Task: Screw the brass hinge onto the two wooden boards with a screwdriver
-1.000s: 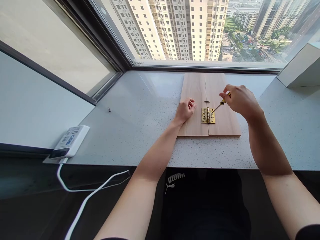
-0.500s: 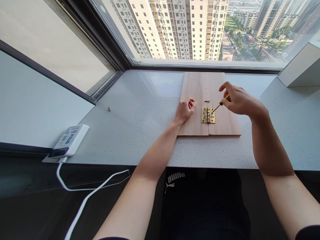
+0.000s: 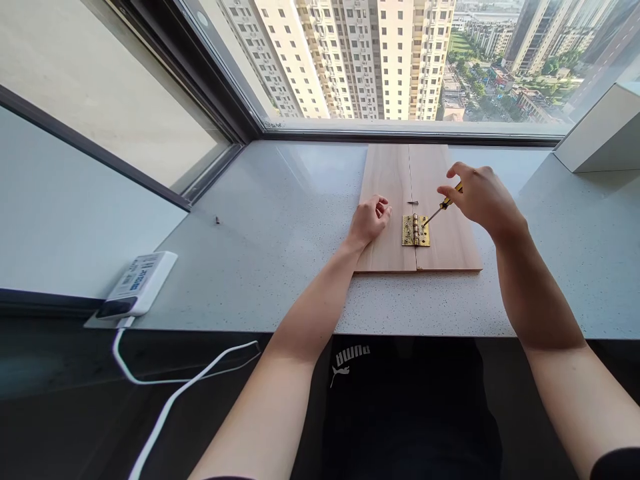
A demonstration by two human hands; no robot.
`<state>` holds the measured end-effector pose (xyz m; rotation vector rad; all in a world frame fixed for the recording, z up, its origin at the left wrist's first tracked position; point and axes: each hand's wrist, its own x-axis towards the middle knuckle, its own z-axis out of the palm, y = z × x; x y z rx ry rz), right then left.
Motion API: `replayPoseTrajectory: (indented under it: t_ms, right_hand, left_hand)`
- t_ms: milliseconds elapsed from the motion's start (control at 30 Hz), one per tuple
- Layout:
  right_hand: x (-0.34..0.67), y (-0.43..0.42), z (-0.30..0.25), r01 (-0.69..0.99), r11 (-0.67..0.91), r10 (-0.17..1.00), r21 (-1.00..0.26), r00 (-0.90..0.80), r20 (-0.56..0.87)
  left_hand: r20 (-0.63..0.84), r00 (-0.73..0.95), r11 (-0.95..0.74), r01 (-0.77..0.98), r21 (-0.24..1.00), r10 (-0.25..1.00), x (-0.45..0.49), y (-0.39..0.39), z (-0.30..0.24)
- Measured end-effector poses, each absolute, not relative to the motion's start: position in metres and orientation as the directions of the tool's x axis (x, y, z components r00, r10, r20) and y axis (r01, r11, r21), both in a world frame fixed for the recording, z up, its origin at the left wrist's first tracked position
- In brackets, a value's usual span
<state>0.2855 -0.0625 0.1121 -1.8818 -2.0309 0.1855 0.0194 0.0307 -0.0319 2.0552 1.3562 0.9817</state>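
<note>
Counter [image 3: 270, 253] stretching free at left (dark bit [image 3: 217, 220] lying there); right hand [image 3: 480, 195] and screwdriver [image 3: 445, 203] blocking hinge [image 3: 409, 232] from right.

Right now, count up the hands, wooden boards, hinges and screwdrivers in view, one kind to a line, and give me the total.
Left hand and right hand: 2
Left board and right board: 2
Hinge: 1
Screwdriver: 1
Total: 6
</note>
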Motion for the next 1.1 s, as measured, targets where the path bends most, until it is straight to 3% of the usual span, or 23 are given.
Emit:
replayPoseTrajectory:
  t_ms: [200,400,533,733,967,1100]
  right_hand:
    - [0.29,-0.063,0.114,0.897,0.194,0.981,-0.397,-0.169,0.097]
    - [0.293,-0.061,0.114,0.946,0.037,0.996,-0.323,-0.01,0.085]
    - [0.299,-0.062,0.116,0.907,0.139,0.99,-0.399,-0.133,0.043]
    - [0.289,-0.065,0.118,0.919,0.081,0.993,-0.385,-0.039,0.115]
    - [0.286,-0.067,0.118,0.909,0.191,0.981,-0.37,-0.169,0.091]
    - [0.288,-0.065,0.116,0.937,0.118,0.989,-0.329,-0.083,0.12]
  left_hand:
    - [0.294,0.254,-0.388,0.579,0.717,0.921,0.02,0.031,-0.032]
    - [0.291,0.252,-0.385,0.576,0.721,0.923,0.02,0.03,-0.03]
    - [0.286,0.245,-0.376,0.582,0.721,0.926,0.02,0.03,-0.03]
    - [0.283,0.254,-0.38,0.588,0.714,0.925,0.02,0.029,-0.029]
    - [0.295,0.263,-0.395,0.581,0.711,0.918,0.02,0.029,-0.029]
    - [0.296,0.266,-0.397,0.587,0.705,0.918,0.02,0.03,-0.029]
